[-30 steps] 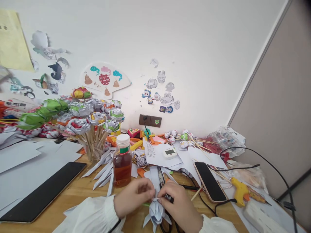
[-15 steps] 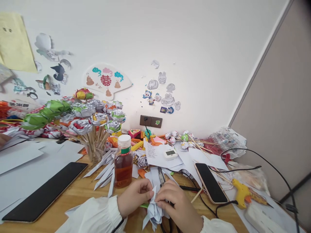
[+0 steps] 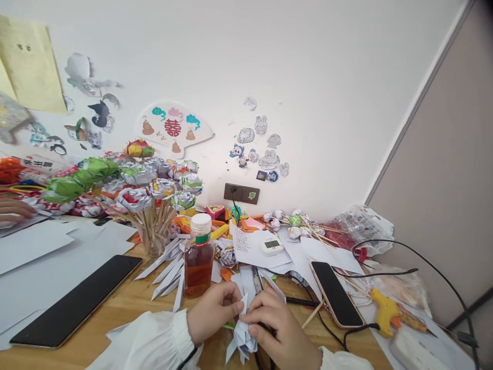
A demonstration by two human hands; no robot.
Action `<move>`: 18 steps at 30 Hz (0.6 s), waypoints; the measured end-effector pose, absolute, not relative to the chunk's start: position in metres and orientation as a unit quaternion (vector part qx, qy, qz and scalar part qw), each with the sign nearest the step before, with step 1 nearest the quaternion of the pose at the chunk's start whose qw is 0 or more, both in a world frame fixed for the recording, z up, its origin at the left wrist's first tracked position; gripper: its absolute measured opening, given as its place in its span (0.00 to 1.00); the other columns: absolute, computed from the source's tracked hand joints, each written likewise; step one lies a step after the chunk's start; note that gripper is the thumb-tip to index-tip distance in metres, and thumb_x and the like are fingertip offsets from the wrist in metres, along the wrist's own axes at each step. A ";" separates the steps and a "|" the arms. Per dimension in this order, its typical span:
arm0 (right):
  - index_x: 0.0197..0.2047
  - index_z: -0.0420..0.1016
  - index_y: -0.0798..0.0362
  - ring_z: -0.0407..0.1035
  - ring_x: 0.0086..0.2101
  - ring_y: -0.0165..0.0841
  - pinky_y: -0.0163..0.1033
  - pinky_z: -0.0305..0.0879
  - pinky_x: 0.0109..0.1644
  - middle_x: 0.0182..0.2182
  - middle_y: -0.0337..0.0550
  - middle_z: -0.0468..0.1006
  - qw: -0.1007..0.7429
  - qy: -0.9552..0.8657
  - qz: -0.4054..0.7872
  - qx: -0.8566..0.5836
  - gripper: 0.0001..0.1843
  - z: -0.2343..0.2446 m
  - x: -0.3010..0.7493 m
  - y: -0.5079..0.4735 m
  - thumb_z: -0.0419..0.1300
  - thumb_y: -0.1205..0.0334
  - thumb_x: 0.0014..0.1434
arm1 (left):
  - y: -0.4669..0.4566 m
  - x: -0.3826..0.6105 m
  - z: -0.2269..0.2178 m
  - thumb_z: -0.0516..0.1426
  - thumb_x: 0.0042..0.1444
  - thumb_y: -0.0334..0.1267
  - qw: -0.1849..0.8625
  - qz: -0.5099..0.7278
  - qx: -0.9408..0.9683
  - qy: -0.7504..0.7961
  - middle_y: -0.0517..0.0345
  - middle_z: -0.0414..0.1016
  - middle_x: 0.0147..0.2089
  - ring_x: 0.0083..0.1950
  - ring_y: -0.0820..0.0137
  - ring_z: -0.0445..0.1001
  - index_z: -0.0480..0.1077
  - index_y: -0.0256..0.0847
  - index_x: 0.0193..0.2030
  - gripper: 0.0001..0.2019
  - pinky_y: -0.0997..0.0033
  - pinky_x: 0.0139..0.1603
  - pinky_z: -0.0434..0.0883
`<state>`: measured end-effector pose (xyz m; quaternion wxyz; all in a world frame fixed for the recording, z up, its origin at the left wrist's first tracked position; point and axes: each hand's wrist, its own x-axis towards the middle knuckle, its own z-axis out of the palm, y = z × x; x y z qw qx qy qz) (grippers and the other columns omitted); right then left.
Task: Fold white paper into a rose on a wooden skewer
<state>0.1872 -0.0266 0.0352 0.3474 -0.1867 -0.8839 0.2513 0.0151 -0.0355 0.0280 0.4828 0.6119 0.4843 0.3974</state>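
A folded white paper flower (image 3: 243, 339) sits between both my hands at the bottom middle of the view, low over the wooden table (image 3: 115, 318). My left hand (image 3: 213, 311) is closed, pinching its upper petals from the left. My right hand (image 3: 275, 326) is closed over its right side, fingers pressed on the paper. A thin green stem (image 3: 229, 326) pokes out under my left fingers. Just behind my hands stands a small bottle of amber liquid with a white cap (image 3: 198, 257).
A cup of paper flowers on sticks (image 3: 154, 205) stands back left, folded paper strips (image 3: 165, 267) beside it. A black tablet (image 3: 77, 300) lies left, a phone (image 3: 334, 294) and a yellow glue gun (image 3: 389, 311) right, with cables. Another person's hand (image 3: 13, 211) rests at the far left.
My hands have turned and pressed the paper flower tighter, its petals now more covered. The view has drifted slightly, and another person's hand has come into view at the far left.
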 end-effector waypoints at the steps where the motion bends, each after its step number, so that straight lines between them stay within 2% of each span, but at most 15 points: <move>1: 0.36 0.73 0.50 0.63 0.35 0.33 0.38 0.58 0.39 0.32 0.43 0.70 0.345 -0.886 0.249 -0.185 0.10 0.036 0.187 -0.027 0.51 0.60 0.57 | -0.035 0.015 0.027 0.58 0.40 0.47 0.481 0.400 0.611 0.484 0.70 0.60 0.18 0.21 0.78 0.59 0.60 0.37 0.20 0.15 0.78 0.22 0.56; 8: 0.41 0.71 0.50 0.63 0.35 0.33 0.41 0.58 0.41 0.32 0.44 0.70 0.354 -0.888 0.225 -0.186 0.11 0.034 0.188 -0.026 0.50 0.61 0.57 | -0.029 0.011 0.020 0.58 0.38 0.53 0.487 0.429 0.602 0.465 0.67 0.61 0.20 0.23 0.77 0.60 0.60 0.37 0.21 0.19 0.76 0.25 0.58; 13: 0.31 0.72 0.50 0.64 0.33 0.34 0.43 0.59 0.40 0.29 0.44 0.72 0.420 -0.868 0.211 -0.161 0.12 0.035 0.190 -0.027 0.48 0.61 0.58 | -0.024 0.009 0.014 0.57 0.38 0.56 0.492 0.467 0.585 0.445 0.68 0.60 0.20 0.24 0.76 0.59 0.59 0.37 0.21 0.21 0.76 0.26 0.58; 15: 0.29 0.70 0.51 0.64 0.32 0.33 0.41 0.60 0.39 0.27 0.43 0.72 0.472 -0.829 0.218 -0.207 0.14 0.036 0.192 -0.025 0.46 0.62 0.59 | -0.023 0.009 0.012 0.57 0.39 0.56 0.494 0.486 0.575 0.435 0.68 0.60 0.21 0.25 0.76 0.60 0.60 0.38 0.23 0.21 0.76 0.27 0.58; 18: 0.29 0.68 0.52 0.65 0.33 0.34 0.39 0.61 0.38 0.29 0.44 0.71 0.508 -0.761 0.248 -0.318 0.10 0.030 0.195 -0.017 0.49 0.60 0.58 | -0.023 0.011 0.013 0.58 0.40 0.54 0.500 0.501 0.570 0.417 0.67 0.61 0.22 0.26 0.76 0.62 0.60 0.38 0.24 0.20 0.76 0.28 0.59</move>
